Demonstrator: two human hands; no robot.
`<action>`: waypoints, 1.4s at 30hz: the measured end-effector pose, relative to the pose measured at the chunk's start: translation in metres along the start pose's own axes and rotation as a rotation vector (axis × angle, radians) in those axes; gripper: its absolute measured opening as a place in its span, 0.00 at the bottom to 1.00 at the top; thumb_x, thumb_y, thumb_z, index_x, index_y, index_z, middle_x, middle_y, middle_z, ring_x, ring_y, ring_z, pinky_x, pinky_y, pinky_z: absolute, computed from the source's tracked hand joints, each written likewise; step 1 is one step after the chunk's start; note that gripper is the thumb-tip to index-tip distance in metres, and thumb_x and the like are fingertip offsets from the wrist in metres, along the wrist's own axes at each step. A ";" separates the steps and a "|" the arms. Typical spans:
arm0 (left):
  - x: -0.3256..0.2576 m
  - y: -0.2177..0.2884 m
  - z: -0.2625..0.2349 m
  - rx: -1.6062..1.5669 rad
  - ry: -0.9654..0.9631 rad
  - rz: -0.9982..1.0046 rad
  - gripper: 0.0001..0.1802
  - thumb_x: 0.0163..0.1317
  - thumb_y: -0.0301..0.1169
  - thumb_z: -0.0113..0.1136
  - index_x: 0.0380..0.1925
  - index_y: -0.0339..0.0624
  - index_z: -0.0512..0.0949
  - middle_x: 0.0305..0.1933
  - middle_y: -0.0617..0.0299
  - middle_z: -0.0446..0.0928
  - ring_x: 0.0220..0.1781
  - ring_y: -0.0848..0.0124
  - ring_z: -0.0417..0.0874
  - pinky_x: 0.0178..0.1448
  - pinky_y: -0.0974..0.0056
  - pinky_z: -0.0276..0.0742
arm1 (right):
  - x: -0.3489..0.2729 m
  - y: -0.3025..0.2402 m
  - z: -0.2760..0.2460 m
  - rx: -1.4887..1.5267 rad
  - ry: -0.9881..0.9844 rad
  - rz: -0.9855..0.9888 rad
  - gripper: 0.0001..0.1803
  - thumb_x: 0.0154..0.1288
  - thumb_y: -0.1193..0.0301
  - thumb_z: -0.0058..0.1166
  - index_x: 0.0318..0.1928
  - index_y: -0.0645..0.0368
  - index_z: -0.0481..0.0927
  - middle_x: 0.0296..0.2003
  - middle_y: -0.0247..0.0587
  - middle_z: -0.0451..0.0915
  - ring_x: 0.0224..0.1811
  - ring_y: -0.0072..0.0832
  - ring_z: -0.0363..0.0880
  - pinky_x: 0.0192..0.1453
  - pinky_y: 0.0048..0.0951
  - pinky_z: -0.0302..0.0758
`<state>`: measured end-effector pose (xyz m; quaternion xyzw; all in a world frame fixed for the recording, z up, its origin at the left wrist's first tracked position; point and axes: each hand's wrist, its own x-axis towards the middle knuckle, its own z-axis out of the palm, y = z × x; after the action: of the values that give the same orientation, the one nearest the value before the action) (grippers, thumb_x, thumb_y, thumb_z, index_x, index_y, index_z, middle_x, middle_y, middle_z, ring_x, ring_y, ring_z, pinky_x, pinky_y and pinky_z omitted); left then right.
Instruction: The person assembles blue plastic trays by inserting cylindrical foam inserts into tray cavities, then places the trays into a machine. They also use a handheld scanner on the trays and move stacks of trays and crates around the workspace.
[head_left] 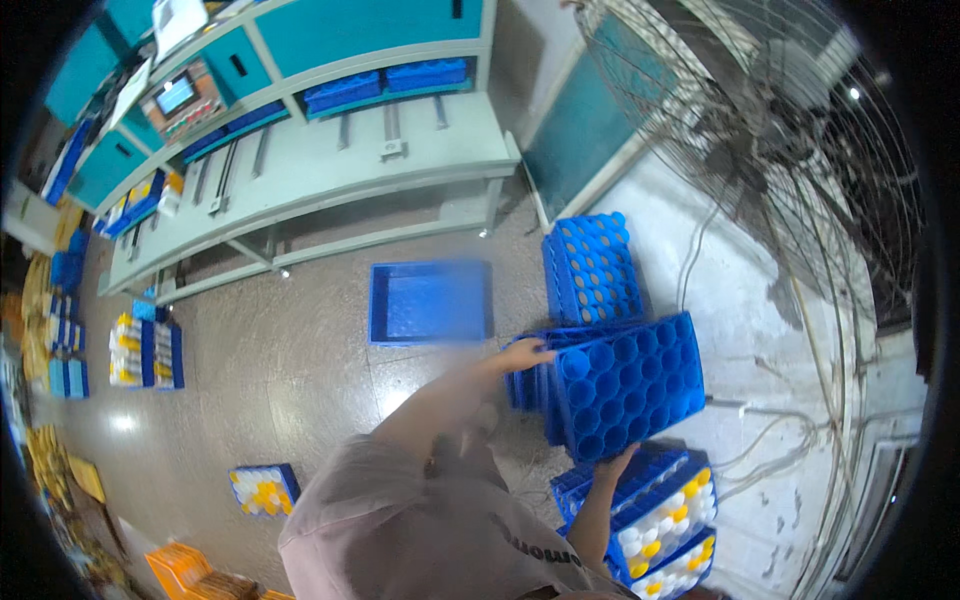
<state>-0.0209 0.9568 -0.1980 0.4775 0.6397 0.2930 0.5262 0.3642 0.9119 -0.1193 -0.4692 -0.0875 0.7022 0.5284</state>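
Observation:
A blue plastic rack with round holes (628, 385) is tilted up on its edge, in front of more blue racks (525, 385) leaning behind it. My left hand (524, 353) grips the rack's upper left corner. My right hand (616, 464) holds its lower edge from below. Just under the rack stands a stack of blue crates (662, 520) filled with white and yellow bobbins.
An empty blue tray (430, 300) lies on the floor, and another holed rack (592, 268) stands behind. A large wire-caged fan (790, 150) is on the right, a pale green workbench (330, 165) at the back. Bobbin crates (262, 488) and stacks (145, 350) sit at the left.

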 end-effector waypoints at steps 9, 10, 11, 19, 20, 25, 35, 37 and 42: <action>-0.425 -0.343 -0.047 0.358 0.429 -1.098 0.27 0.66 0.50 0.49 0.49 0.39 0.83 0.56 0.44 0.81 0.60 0.49 0.81 0.63 0.51 0.76 | -0.048 0.081 -0.065 -0.561 0.207 0.435 0.30 0.73 0.47 0.44 0.62 0.57 0.71 0.59 0.43 0.73 0.60 0.40 0.70 0.62 0.44 0.68; -0.457 -0.336 -0.043 0.209 0.562 -1.227 0.26 0.66 0.48 0.49 0.49 0.38 0.83 0.55 0.45 0.82 0.60 0.52 0.82 0.61 0.52 0.77 | -0.047 0.091 -0.063 -0.690 0.197 0.521 0.29 0.73 0.48 0.45 0.61 0.58 0.72 0.57 0.43 0.74 0.58 0.40 0.71 0.60 0.43 0.69; -0.475 -0.323 -0.044 0.017 0.652 -1.289 0.24 0.66 0.46 0.51 0.48 0.38 0.83 0.53 0.47 0.82 0.57 0.53 0.82 0.59 0.53 0.77 | -0.045 0.101 -0.059 -0.828 0.166 0.602 0.28 0.72 0.50 0.46 0.60 0.58 0.73 0.55 0.43 0.76 0.56 0.39 0.72 0.59 0.43 0.70; -0.403 -0.221 -0.136 -0.812 0.940 -1.155 0.16 0.62 0.35 0.65 0.43 0.33 0.82 0.40 0.55 0.81 0.40 0.62 0.82 0.47 0.62 0.78 | 0.035 0.234 0.181 -1.621 -0.655 0.501 0.20 0.70 0.59 0.56 0.50 0.64 0.81 0.42 0.43 0.84 0.40 0.35 0.82 0.43 0.36 0.78; -0.396 -0.226 -0.171 -0.769 0.922 -1.118 0.17 0.62 0.36 0.66 0.44 0.32 0.82 0.39 0.54 0.81 0.38 0.62 0.81 0.47 0.63 0.78 | 0.052 0.255 0.246 -1.857 -0.729 0.399 0.21 0.69 0.59 0.56 0.52 0.62 0.81 0.44 0.45 0.85 0.44 0.36 0.83 0.47 0.38 0.78; -0.317 -0.268 -0.464 0.143 1.105 -0.703 0.22 0.62 0.41 0.64 0.46 0.32 0.82 0.42 0.46 0.85 0.42 0.50 0.85 0.54 0.54 0.80 | 0.088 0.380 0.576 -1.585 -1.057 -0.260 0.18 0.73 0.62 0.52 0.55 0.60 0.79 0.52 0.51 0.83 0.55 0.41 0.81 0.58 0.41 0.76; 0.000 -0.171 -0.911 0.541 1.281 0.010 0.17 0.61 0.33 0.64 0.43 0.31 0.76 0.49 0.42 0.79 0.56 0.44 0.75 0.63 0.48 0.71 | 0.168 0.613 0.985 -1.651 -1.032 -1.494 0.31 0.64 0.63 0.62 0.67 0.52 0.70 0.60 0.55 0.73 0.66 0.52 0.68 0.73 0.51 0.60; 0.023 -0.159 -0.932 0.571 1.238 -0.079 0.18 0.59 0.35 0.66 0.41 0.31 0.76 0.47 0.42 0.80 0.54 0.44 0.78 0.60 0.48 0.74 | 0.177 0.626 1.018 -2.078 -1.067 -1.238 0.29 0.63 0.59 0.61 0.64 0.50 0.74 0.60 0.54 0.74 0.67 0.49 0.67 0.73 0.49 0.60; 0.039 -0.162 -0.948 0.578 1.206 -0.311 0.23 0.54 0.38 0.70 0.39 0.30 0.75 0.36 0.45 0.83 0.43 0.45 0.85 0.48 0.50 0.82 | 0.191 0.634 1.053 -2.377 -1.271 -0.897 0.31 0.55 0.46 0.65 0.54 0.52 0.82 0.50 0.51 0.82 0.62 0.46 0.74 0.69 0.47 0.65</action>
<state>-0.9733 1.0531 -0.0948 0.2547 0.9345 0.2462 -0.0345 -0.8452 1.1919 -0.0467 -0.1693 -0.9742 0.0756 -0.1283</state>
